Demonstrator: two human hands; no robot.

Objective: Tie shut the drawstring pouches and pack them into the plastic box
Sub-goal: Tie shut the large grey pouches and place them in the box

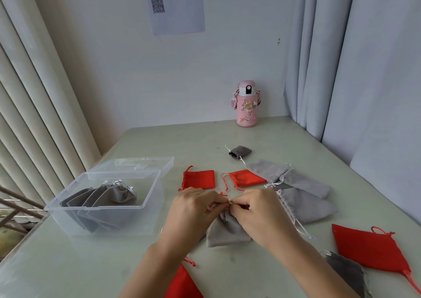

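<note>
Tabletop (205,142): pale green, walled by curtains left and right and a wall behind; its far half lies mostly bare, the near half crowded. Plastic box (145,209): clear, lid hinged back, standing at the left near the tabletop's edge, within short reach of the left hand; several tied grey pouches lean inside, with room left toward its right wall. Loose stock, right side: overlapping large grey pouches (303,183), one large red pouch (369,250) near the right edge, a darker grey one (348,272) beside it, another red one (182,284) at the near edge. Two small red pouches (200,179) lie just beyond the hands; a small dark grey pouch (239,152) farther back. Grey pouch in work (225,231): flat on the tabletop, centre, neck gathered. Left hand (193,206) and right hand (255,209): each grip pinched on the cords at that neck, apparently knotting. Clear path from here to the box runs leftward.
</note>
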